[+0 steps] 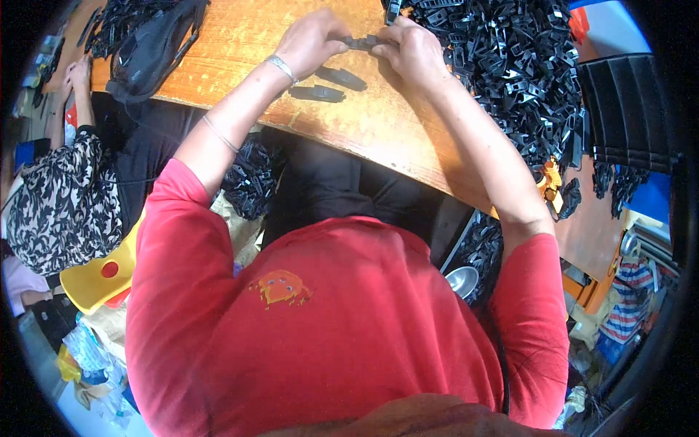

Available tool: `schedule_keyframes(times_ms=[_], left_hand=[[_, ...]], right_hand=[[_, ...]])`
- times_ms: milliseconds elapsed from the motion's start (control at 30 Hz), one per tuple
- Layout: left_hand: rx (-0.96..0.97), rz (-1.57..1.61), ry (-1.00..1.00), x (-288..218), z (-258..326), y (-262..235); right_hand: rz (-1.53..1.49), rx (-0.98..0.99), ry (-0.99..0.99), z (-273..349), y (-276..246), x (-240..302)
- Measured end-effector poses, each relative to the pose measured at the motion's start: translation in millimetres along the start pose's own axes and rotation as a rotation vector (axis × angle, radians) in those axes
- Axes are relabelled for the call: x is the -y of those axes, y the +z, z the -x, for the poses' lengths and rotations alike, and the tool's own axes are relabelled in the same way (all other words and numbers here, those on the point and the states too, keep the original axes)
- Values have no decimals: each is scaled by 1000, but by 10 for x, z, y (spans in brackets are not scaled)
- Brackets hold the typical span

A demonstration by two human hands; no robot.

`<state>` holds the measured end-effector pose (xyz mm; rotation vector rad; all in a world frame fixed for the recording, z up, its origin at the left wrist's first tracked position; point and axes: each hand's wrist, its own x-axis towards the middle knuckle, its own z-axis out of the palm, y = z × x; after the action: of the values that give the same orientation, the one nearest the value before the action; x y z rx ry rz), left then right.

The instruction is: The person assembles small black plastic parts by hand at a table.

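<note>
Over the wooden table, my left hand and my right hand pinch a small black plastic part between them, one at each end. Its exact kind is too small to tell. A second black piece shows at the upper fingers of my right hand; whether they grip it, I cannot make out. Two long black plastic pieces, a farther one and a nearer one, lie on the table just below my left hand.
A large heap of black plastic parts covers the table right of my right arm. Orange pieces lie at its near end. At left are a black mesh bag and another person's hand. A yellow stool stands lower left.
</note>
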<state>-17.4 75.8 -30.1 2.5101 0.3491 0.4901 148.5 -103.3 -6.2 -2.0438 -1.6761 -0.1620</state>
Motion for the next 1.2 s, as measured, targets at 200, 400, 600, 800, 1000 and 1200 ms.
schedule_keyframes(times_ms=[200, 400, 600, 800, 1000, 1200], left_hand=[[25, 8, 24, 9, -63, -74], [401, 96, 90, 0, -170, -393], [-18, -316, 346, -261, -541, -41], [-135, -688, 577, -441, -908, 298], [-67, -514, 614, -383, -947, 159], [-52, -538, 780, -115, -521, -26]], right_hand=[[-33, 7, -19, -145, 192, 123], [-76, 297, 81, 120, -107, 268], [367, 192, -65, 326, -574, -256], [465, 254, -198, 189, -495, -316], [318, 213, -101, 141, -511, -320], [-33, 99, 93, 395, -367, -85]])
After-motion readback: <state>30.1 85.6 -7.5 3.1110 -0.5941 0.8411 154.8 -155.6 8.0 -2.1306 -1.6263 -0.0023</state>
